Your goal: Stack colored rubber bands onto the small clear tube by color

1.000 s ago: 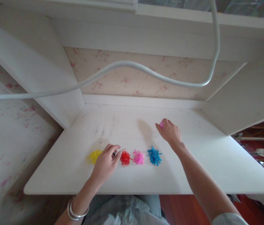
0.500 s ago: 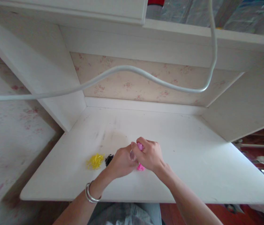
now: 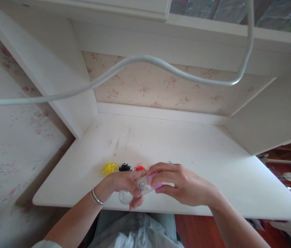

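My left hand (image 3: 126, 186) is curled around a small clear bottle (image 3: 135, 191), held above the desk's front edge. My right hand (image 3: 184, 184) pinches the bottle's pink cap (image 3: 152, 181) with thumb and fingers. Behind the hands, small piles of rubber bands lie in a row on the white desk (image 3: 212, 162): a yellow pile (image 3: 108, 168), a black pile (image 3: 125, 167) and a red pile (image 3: 140, 167). A sliver of blue (image 3: 169, 162) shows above my right hand. The pink pile is hidden by the hands. A silver bangle (image 3: 95, 197) rings my left wrist.
A white cable (image 3: 145, 63) hangs across the view in front of the desk's floral back panel (image 3: 160, 86). White side panels (image 3: 65, 86) close in the desk on the left and right. Red floor (image 3: 284, 162) shows at the right.
Both hands drew back toward me from the piles and met. The right hand brought the pink-capped bottle, and the left hand has taken hold of its body. The camera tilted slightly.
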`<control>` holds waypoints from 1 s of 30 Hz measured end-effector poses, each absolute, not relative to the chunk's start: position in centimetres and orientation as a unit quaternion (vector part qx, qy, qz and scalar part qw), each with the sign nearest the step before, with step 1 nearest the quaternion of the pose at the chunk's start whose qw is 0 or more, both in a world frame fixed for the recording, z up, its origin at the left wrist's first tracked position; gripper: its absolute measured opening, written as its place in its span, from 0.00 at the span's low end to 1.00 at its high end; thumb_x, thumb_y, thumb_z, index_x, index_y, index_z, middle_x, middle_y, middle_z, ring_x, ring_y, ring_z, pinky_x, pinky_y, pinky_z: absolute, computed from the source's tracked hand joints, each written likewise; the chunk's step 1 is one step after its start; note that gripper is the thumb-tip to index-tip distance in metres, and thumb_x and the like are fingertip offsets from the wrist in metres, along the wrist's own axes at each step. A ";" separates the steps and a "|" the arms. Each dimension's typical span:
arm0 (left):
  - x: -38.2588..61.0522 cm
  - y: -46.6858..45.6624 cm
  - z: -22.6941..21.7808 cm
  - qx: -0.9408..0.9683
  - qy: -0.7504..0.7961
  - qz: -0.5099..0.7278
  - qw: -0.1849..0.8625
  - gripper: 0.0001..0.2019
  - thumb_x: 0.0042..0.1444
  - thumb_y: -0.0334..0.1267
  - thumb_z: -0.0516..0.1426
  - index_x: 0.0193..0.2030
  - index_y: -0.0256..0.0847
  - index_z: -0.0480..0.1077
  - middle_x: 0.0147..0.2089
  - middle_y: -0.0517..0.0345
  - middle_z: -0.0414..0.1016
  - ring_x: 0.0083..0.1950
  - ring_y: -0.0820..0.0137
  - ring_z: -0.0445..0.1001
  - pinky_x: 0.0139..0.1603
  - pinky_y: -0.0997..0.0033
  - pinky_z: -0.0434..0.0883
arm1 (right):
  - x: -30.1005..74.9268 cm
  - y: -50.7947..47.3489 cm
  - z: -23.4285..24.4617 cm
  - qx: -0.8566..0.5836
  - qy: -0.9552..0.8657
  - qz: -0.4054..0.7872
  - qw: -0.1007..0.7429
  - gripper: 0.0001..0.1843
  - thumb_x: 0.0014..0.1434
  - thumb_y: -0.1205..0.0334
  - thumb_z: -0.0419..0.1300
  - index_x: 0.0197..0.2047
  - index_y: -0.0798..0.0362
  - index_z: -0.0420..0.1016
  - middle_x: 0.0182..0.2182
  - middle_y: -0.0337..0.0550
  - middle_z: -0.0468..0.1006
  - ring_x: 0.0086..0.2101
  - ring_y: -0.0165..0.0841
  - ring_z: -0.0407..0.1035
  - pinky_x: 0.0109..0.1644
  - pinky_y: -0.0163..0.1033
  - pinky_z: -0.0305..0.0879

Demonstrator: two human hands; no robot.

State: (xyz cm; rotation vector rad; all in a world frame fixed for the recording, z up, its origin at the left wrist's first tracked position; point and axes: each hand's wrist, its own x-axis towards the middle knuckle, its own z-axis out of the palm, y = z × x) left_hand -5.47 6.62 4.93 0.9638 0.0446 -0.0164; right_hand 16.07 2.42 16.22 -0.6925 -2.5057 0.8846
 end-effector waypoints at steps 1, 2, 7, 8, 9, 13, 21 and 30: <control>-5.3 6.5 5.0 0.459 0.010 -0.026 0.888 0.25 0.45 0.50 0.64 0.46 0.37 0.68 0.28 0.58 0.75 0.24 0.70 0.73 0.25 0.71 0.70 | 16.3 2.2 16.3 -0.234 -0.897 0.316 0.202 0.08 0.63 0.70 0.53 0.42 0.52 0.73 0.45 0.46 0.74 0.48 0.30 0.67 0.51 0.36 0.64; -5.1 6.4 5.1 0.455 0.003 -0.035 0.890 0.25 0.45 0.50 0.64 0.45 0.36 0.69 0.29 0.57 0.75 0.24 0.69 0.73 0.25 0.70 0.70 | 16.6 2.1 16.3 -0.222 -0.899 0.314 0.209 0.10 0.63 0.72 0.52 0.41 0.53 0.73 0.45 0.46 0.75 0.48 0.30 0.67 0.52 0.37 0.64; -3.6 4.7 4.5 0.391 0.029 0.093 0.915 0.23 0.41 0.49 0.66 0.41 0.35 0.73 0.34 0.54 0.74 0.30 0.71 0.72 0.31 0.70 0.69 | 17.7 1.8 15.7 -0.183 -0.894 0.325 0.246 0.14 0.62 0.77 0.50 0.33 0.54 0.74 0.43 0.47 0.76 0.46 0.30 0.67 0.51 0.39 0.64; -3.3 4.2 4.2 0.369 0.026 0.107 0.923 0.23 0.41 0.49 0.66 0.39 0.33 0.74 0.35 0.53 0.74 0.30 0.71 0.71 0.32 0.70 0.68 | 17.9 1.8 15.5 -0.173 -0.891 0.334 0.253 0.14 0.62 0.77 0.51 0.31 0.54 0.73 0.42 0.47 0.76 0.45 0.30 0.68 0.51 0.40 0.64; -3.0 3.7 3.7 0.345 0.020 0.107 0.932 0.23 0.41 0.49 0.65 0.39 0.31 0.74 0.34 0.52 0.73 0.31 0.71 0.70 0.32 0.70 0.68 | 18.1 1.8 15.3 -0.161 -0.888 0.345 0.259 0.14 0.62 0.76 0.51 0.30 0.55 0.73 0.41 0.47 0.76 0.45 0.31 0.68 0.51 0.41 0.64; -1.9 1.9 1.8 0.255 -0.023 0.054 0.965 0.25 0.43 0.51 0.61 0.42 0.30 0.73 0.28 0.57 0.69 0.25 0.73 0.67 0.26 0.72 0.64 | 18.6 2.2 14.5 -0.119 -0.869 0.392 0.276 0.15 0.63 0.71 0.52 0.25 0.55 0.71 0.38 0.48 0.77 0.42 0.31 0.70 0.50 0.43 0.65; -0.4 0.3 0.1 0.160 -0.010 0.094 0.983 0.26 0.52 0.55 0.48 0.34 0.30 0.71 0.23 0.49 0.71 0.20 0.68 0.70 0.22 0.69 0.62 | 19.1 3.2 13.1 -0.098 -0.819 0.445 0.348 0.25 0.66 0.62 0.50 0.16 0.54 0.63 0.25 0.44 0.76 0.37 0.31 0.69 0.48 0.44 0.64; -0.1 0.4 2.7 0.160 0.002 0.163 0.974 0.26 0.58 0.59 0.45 0.43 0.36 0.67 0.30 0.57 0.71 0.18 0.74 0.69 0.16 0.77 0.62 | 19.4 3.6 10.4 -0.148 -0.756 0.479 0.421 0.26 0.64 0.59 0.54 0.14 0.53 0.56 0.21 0.44 0.69 0.38 0.35 0.66 0.41 0.43 0.65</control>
